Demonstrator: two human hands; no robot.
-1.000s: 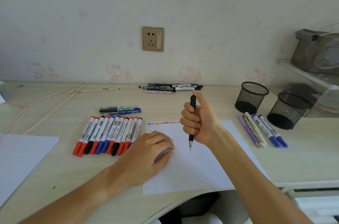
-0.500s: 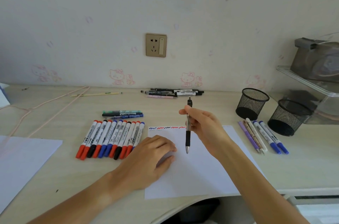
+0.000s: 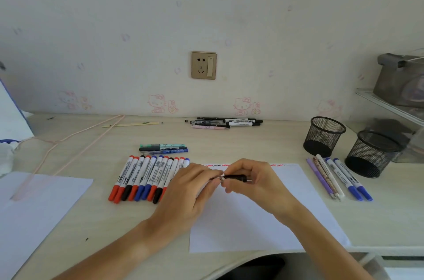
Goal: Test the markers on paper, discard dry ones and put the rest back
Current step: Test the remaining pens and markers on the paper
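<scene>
A black pen (image 3: 235, 177) lies level above the white test sheet (image 3: 257, 217). My right hand (image 3: 254, 184) grips its barrel, and my left hand (image 3: 195, 188) pinches its silver tip end. Red, black and blue squiggles (image 3: 218, 165) run along the sheet's top edge. A row of several red, black and blue capped markers (image 3: 146, 177) lies left of the sheet. Two black mesh cups (image 3: 324, 136) (image 3: 372, 153) stand at the right, with several pens (image 3: 337, 178) lying in front of them.
More pens (image 3: 223, 122) lie by the wall under the socket (image 3: 204, 65). Three markers (image 3: 164, 148) lie above the row. A second white sheet (image 3: 34, 211) covers the left. A pink cord (image 3: 75, 142) crosses the desk. A clear shelf (image 3: 390, 105) stands far right.
My right hand turned the pen from upright to level. My left hand lifted off the sheet and took hold of the pen's tip end. The camera tilted upward slightly.
</scene>
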